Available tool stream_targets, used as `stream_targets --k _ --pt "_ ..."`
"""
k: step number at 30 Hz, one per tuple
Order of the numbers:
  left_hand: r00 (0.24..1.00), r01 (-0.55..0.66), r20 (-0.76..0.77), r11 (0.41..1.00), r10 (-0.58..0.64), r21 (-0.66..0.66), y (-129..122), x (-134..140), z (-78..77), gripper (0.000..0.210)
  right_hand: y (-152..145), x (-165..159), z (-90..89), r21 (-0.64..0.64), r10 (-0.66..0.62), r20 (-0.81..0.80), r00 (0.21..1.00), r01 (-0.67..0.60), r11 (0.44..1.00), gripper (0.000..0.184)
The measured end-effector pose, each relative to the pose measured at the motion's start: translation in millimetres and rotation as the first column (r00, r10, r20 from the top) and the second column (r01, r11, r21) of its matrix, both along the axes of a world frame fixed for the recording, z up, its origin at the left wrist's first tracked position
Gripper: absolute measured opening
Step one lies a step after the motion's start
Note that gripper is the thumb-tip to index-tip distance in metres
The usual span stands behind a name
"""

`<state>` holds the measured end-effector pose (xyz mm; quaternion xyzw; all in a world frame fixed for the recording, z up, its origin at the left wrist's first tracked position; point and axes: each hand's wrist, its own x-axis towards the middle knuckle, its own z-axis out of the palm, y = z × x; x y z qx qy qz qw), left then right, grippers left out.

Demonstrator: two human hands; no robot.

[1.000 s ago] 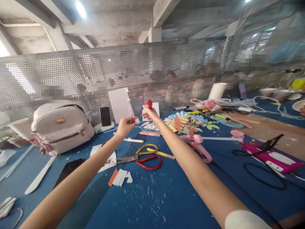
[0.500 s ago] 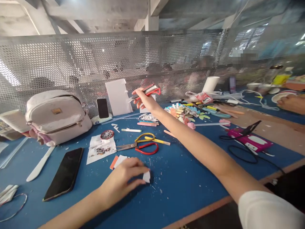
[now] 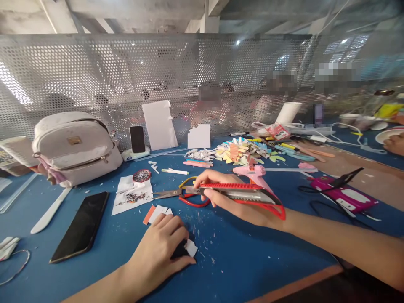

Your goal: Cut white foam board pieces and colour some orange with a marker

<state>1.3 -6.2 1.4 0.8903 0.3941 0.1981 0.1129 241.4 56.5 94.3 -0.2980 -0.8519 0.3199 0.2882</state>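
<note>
My right hand [image 3: 221, 193] grips a red utility knife [image 3: 243, 194], held in the air over the handles of scissors [image 3: 167, 194] on the blue table. The knife's body points back along my wrist, and its front end is hidden by my fingers. My left hand [image 3: 160, 248] rests palm down on the table, fingers bent and thumb spread away. A small white paper piece [image 3: 191, 248] lies at its fingertips, partly covered. Beyond its knuckles are white paper strips [image 3: 159, 213] and an orange strip [image 3: 149, 214]. What lies under my left palm is hidden.
Left are a black phone [image 3: 80, 227], a white plastic knife [image 3: 50, 212] and a backpack [image 3: 74, 147]. Paper with dark scraps [image 3: 132, 195] lies ahead. A pink glue gun [image 3: 252, 171], cut paper pieces [image 3: 240, 150] and a magenta device [image 3: 344, 194] with a black cord stand right. Another person's hand [image 3: 394, 141] is far right.
My right hand has come back toward me from the far side with the utility knife, uncovering the glue gun. My left hand has shifted slightly and its fingers have bent more.
</note>
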Motion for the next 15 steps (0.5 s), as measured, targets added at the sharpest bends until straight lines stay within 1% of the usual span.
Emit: stream_targets --k 4,6,9,12,15 --pt "1.0 -0.006 -0.012 1.0 0.007 0.029 2.2 5.8 -1.3 0.037 0.8 6.8 -10.4 -0.058 0.025 0.003 1.0 -0.025 0.998 0.006" --pt "1.0 0.003 -0.003 1.0 -0.003 0.011 1.8 6.4 -0.4 0.032 1.0 7.7 -14.3 -0.061 0.025 0.011 1.0 -0.025 0.998 0.004" --pt "0.999 0.033 0.02 0.998 -0.032 -0.047 0.7 6.0 3.7 0.022 3.7 9.0 -22.7 -0.027 0.052 0.019 0.998 -0.052 0.998 0.005" --pt "0.997 0.072 0.033 0.991 -0.068 -0.11 2.1 5.2 9.0 0.03 8.2 10.5 -33.3 0.02 0.065 0.002 0.998 -0.065 0.998 0.006" --pt "0.995 0.096 0.037 0.981 -0.091 -0.17 6.3 3.2 12.4 0.042 10.7 11.0 -40.5 0.027 0.047 -0.037 0.998 -0.046 0.999 0.008"
